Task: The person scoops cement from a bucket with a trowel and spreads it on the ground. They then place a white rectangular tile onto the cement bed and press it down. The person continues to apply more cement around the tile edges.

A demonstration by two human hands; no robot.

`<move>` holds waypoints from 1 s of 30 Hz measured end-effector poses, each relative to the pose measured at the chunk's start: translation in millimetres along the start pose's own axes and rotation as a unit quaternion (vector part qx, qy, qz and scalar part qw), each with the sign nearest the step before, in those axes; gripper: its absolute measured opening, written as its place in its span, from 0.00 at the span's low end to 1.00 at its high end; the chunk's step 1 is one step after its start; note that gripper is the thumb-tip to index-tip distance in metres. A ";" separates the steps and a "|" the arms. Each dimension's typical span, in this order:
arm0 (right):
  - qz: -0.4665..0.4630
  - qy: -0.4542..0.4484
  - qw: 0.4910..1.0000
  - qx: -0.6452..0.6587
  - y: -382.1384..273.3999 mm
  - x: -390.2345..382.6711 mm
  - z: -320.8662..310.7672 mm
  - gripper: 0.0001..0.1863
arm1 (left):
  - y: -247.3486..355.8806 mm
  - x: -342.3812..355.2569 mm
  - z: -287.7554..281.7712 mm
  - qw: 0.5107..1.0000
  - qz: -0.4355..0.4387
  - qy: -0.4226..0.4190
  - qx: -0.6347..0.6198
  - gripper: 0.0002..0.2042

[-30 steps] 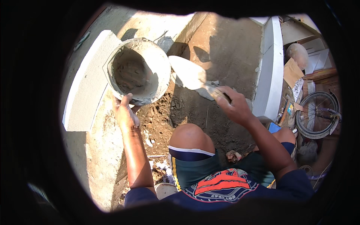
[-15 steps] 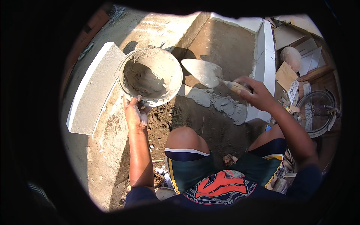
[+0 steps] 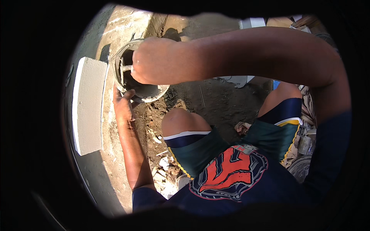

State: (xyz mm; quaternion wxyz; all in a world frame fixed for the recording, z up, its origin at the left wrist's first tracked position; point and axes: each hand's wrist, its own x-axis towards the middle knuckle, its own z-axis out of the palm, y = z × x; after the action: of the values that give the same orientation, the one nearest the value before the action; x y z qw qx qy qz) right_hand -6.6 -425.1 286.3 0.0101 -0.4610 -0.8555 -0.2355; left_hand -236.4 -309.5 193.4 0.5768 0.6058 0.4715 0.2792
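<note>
My left hand point(image 3: 124, 104) grips the near-left rim of a round bucket point(image 3: 155, 95), with the thumb over the edge. The bucket is tilted, and grey mortar is smeared on its inner wall. My right hand point(image 3: 156, 59) is closed round the handle of a trowel point(image 3: 124, 69) inside the bucket's mouth. Only the trowel's metal neck and a narrow strip of its blade show. My right hand and forearm cover much of the bucket's inside, so the mortar lying in it is mostly hidden.
A long white block point(image 3: 90, 106) rests on the concrete ledge point(image 3: 115, 169) left of the bucket. Grey mortar point(image 3: 237, 80) lies beyond my knees, partly behind my right arm. Another white block point(image 3: 252, 23) shows at the far right. Paper scraps and rubble point(image 3: 167, 173) lie beside my left knee.
My right hand has swung left with the trowel, from above the mortar strip into the bucket. In the picture, the bucket and left hand sit slightly farther left as the view has shifted.
</note>
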 end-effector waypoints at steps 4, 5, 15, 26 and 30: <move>0.094 -0.112 0.981 0.126 -4.5 -20.4 23.2 0.17 | -2.1 -19.5 -8.1 0.999 -0.007 -0.032 0.010 0.35; 0.169 -0.081 0.975 0.120 -0.4 -24.8 32.5 0.21 | -4.7 -23.1 -7.6 1.000 -0.005 -0.020 -0.011 0.35; 0.262 -0.037 0.920 0.288 -40.3 -25.4 53.4 0.24 | 8.4 -18.8 -15.2 0.991 0.062 0.075 -0.090 0.34; 0.333 0.100 0.900 0.262 -32.9 -2.5 73.4 0.29 | 17.1 -19.4 -20.2 0.986 0.131 0.085 -0.055 0.40; 0.261 -0.028 0.888 0.378 -38.7 0.0 91.3 0.22 | 6.6 -18.4 -9.9 0.974 0.190 0.088 -0.090 0.42</move>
State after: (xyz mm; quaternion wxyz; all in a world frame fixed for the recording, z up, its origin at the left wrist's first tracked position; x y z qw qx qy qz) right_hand -19.1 -405.5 189.9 0.2209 -0.6355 -0.7283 0.1299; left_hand -250.8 -320.9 205.3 0.5217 0.6025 0.3698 0.4775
